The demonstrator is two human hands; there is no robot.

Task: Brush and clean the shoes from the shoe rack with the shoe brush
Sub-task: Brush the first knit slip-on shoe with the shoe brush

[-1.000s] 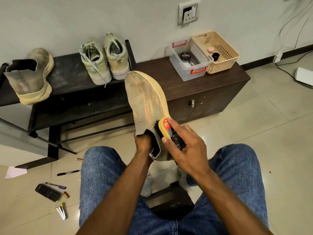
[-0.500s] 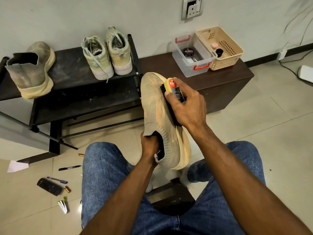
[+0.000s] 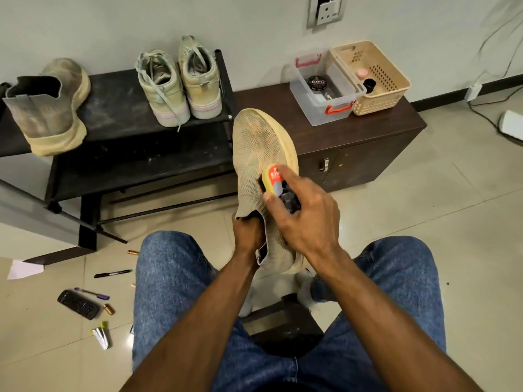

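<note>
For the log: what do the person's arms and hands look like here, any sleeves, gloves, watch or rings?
Both forearms are bare as far up as the frame shows; no sleeve is visible. The left hand and right hand wear no gloves. No watch or wristband shows on either wrist, and no ring shows on the visible fingers. Below the arms, blue denim jeans cover both legs.

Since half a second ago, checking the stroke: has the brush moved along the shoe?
Yes. The brush has slid back from near the shoe's toe toward its opening, the right hand gripping it.
</note>
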